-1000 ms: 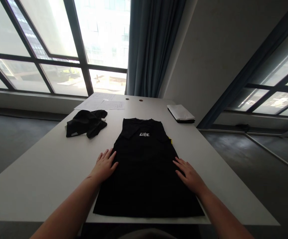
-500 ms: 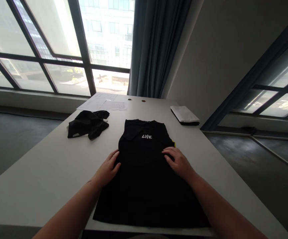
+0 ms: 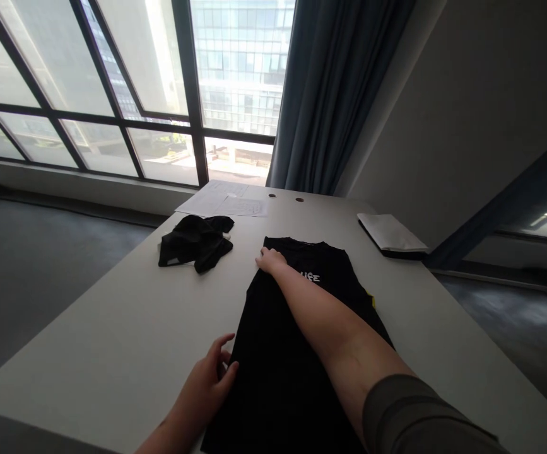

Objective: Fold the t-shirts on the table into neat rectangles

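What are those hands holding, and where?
The right hand touches the black shirt on its left edge near the collar end, and the left hand is lower along that edge. I can't tell if either grips it.

The white worktop carries a black shirt laid flat — crumpled black cloth off to its left, papers behind that, a white-topped bundle over right!

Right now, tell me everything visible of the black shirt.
The black shirt lies flat on the table, collar farthest away, apparently soft cloth. The right arm partly covers white lettering; something yellow shows at the right edge. The right hand touches the left edge near the shoulder; whether the left hand touches is unclear.
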`<state>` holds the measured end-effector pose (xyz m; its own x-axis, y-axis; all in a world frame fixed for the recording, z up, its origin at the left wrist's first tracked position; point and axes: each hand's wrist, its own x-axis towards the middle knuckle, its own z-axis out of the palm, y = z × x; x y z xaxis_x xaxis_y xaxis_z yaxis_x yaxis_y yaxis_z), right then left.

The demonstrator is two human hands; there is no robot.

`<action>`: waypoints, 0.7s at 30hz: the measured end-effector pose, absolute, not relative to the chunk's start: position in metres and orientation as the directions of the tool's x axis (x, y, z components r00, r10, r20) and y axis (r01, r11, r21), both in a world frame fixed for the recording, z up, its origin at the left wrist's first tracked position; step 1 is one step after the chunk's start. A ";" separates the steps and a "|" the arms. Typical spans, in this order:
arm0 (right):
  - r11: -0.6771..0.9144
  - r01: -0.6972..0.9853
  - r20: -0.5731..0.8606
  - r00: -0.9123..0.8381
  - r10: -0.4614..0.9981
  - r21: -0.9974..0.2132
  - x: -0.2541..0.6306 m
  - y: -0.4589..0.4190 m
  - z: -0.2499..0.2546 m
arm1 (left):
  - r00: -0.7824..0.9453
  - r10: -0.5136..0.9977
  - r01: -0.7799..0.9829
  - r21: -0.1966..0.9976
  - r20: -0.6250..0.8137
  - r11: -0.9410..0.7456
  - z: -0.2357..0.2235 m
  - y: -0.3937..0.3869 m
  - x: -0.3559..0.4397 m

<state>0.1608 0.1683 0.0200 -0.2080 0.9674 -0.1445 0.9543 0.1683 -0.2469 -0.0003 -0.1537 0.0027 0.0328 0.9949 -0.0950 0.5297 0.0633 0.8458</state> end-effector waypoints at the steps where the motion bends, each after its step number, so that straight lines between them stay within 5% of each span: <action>1: 0.143 0.961 -0.150 -0.181 0.972 -0.236 0.157 0.175 0.016 | 0.048 0.994 0.522 0.851 -0.094 0.055 0.003 -0.157 -0.001; 14: 0.217 0.930 -0.033 -0.237 0.971 -0.298 0.157 0.217 0.002 | 0.033 0.962 0.513 0.831 -0.270 0.216 0.012 -0.168 -0.008; 21: 0.263 0.898 0.096 -0.245 0.965 -0.353 0.206 0.227 0.032 | 0.053 0.982 0.653 0.750 -0.184 0.105 0.053 -0.190 0.008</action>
